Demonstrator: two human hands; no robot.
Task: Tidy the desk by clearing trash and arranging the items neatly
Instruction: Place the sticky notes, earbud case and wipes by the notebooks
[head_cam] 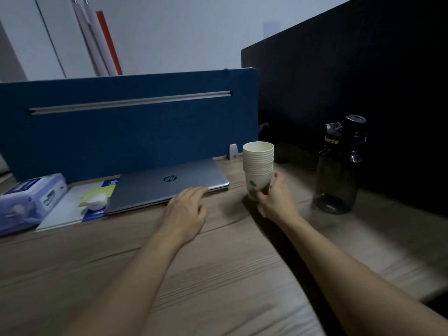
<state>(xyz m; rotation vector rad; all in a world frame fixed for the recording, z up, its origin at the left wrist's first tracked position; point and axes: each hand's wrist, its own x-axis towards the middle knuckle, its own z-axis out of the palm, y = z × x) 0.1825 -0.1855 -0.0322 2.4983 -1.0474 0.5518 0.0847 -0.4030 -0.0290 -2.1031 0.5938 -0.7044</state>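
Standing near the bench's (218, 275) back edge, between the closed laptop (167, 185) and the dark water bottle (339, 170), the stack of paper cups (259, 163) is being held low down by the right hand (274, 197), whose grip is curling around the bottom cup. The arranging step seems to be in hand; next the stack probably needs setting down upright. The left hand (188, 209) is lying relaxed, fingertips touching the laptop's front edge.
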